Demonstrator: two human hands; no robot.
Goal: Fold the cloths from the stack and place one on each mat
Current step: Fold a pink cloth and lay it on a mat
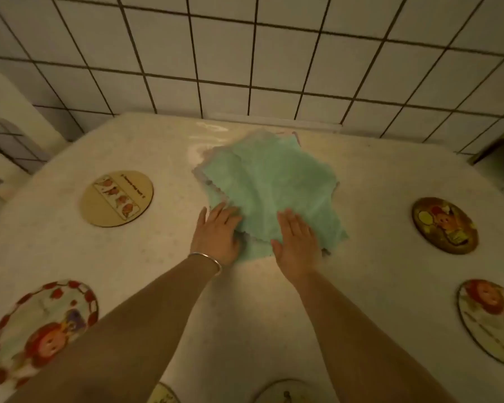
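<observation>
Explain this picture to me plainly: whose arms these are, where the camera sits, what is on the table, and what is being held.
There is no machine here. A person wears a camera on the head, so the one picture looks down along both bare arms. The left hand, with a bangle on its wrist, and the right hand lie flat on the near edge of a stack of green cloths. Nothing is lifted. Round picture mats lie around the pale table, all still bare. Behind is a tiled wall.
</observation>
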